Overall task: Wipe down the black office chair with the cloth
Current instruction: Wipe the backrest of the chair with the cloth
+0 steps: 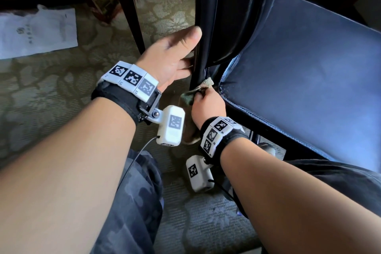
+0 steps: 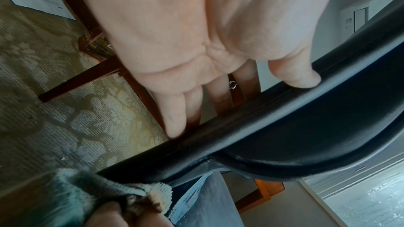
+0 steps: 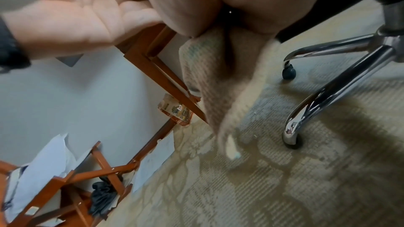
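Two hands worked at the black office chair (image 1: pixel 309 80), one bracing, one wiping.

The left hand (image 1: pixel 171 57) lay nearly flat, fingers (image 2: pixel 174 118) straight behind the backrest's edge and thumb on its front. The right hand (image 1: pixel 207 105) was clenched round the one cloth (image 1: pixel 203 85), pressing it where backrest meets the seat's rear corner; the cloth's tail hung toward the carpet (image 3: pixel 284 187). Two chrome legs (image 3: pixel 323 96) showed, seemingly on castors. White paper (image 1: pixel 37 33) lay beyond wooden furniture legs (image 1: pixel 134 24).
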A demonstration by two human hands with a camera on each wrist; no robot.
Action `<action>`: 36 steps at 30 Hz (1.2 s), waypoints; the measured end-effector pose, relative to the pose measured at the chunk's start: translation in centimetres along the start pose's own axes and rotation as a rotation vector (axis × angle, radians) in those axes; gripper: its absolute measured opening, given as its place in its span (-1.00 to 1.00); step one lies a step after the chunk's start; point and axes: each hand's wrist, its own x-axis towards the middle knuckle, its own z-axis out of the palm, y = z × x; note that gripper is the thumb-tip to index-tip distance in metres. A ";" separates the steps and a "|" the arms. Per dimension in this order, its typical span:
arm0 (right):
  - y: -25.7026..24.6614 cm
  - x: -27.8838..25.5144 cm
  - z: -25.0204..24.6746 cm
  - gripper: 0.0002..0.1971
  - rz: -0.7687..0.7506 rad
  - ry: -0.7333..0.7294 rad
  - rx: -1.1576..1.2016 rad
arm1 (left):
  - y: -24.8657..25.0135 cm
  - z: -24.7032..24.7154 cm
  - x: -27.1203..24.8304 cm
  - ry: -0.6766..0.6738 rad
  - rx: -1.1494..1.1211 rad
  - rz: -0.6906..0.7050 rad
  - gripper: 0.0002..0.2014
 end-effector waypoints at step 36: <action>0.7 -2.8 -1.4 -0.66 -0.139 0.180 0.297 | 0.7 0.3 -0.7 0.002 0.047 0.048 -0.92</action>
